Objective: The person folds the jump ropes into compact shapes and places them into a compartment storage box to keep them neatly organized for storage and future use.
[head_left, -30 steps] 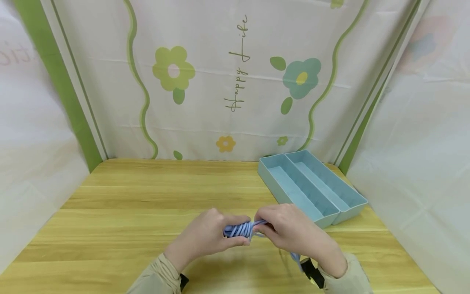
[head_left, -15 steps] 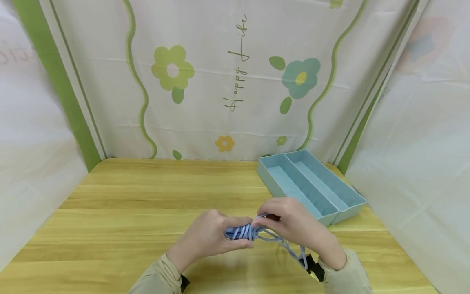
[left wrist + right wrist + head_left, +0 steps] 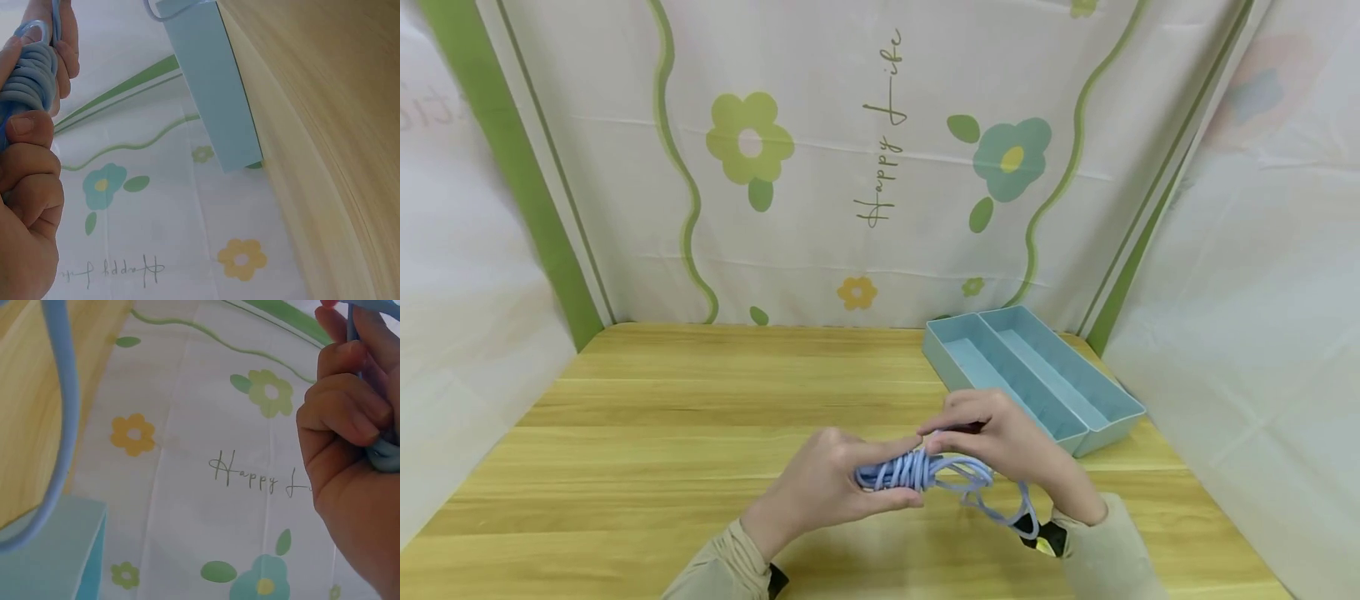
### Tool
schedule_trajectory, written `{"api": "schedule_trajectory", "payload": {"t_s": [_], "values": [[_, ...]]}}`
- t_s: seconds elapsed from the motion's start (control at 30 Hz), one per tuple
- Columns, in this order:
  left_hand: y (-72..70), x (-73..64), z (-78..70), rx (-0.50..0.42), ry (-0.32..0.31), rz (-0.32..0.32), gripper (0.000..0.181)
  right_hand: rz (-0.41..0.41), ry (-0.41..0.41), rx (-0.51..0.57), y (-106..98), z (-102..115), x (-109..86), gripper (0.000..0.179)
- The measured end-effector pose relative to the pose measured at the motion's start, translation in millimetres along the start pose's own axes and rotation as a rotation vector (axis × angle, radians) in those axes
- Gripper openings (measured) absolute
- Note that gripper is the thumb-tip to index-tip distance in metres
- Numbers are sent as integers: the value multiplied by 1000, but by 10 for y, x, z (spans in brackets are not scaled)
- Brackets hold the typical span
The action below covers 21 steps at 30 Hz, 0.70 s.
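My left hand grips a wound bundle of light blue cord between thumb and fingers, low over the table. Several tight turns wrap round the middle of the bundle. Just right of it, my right hand holds a strand of the same cord, its fingertips right at the bundle's end. The right wrist view shows this strand passing through the curled fingers. Loose loops hang below the right hand toward the wrist. The left wrist view shows the turns close up, above the left thumb.
Behind my right hand, two long light blue trays stand side by side at the table's back right. The wooden table is enclosed by white cloth walls with printed flowers.
My right hand has risen slightly and turned at the bundle's end. The loose loops below it have opened wider and show more. The left hand keeps its grip in nearly the same place.
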<state>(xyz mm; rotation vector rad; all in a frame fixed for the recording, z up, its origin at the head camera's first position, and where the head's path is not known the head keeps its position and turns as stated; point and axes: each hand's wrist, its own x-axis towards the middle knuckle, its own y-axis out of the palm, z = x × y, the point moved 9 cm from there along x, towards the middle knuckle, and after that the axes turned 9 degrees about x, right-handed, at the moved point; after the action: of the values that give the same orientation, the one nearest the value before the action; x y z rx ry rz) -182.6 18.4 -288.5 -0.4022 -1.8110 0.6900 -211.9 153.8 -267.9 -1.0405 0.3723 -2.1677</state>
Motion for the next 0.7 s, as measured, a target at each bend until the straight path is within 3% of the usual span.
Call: {"api": "schedule_trajectory", "payload": {"t_s": [0.23, 0.47, 0.7], "values": [[-41, 1, 26, -95, -23, -28, 53, -9, 65, 35, 15, -116, -19, 30], [-57, -2, 68, -182, -66, -56, 56, -163, 262, 98, -37, -371, -75, 14], [-79, -9, 88, -246, -35, -109, 58, -221, 285, 98, -2, -443, -70, 13]]}}
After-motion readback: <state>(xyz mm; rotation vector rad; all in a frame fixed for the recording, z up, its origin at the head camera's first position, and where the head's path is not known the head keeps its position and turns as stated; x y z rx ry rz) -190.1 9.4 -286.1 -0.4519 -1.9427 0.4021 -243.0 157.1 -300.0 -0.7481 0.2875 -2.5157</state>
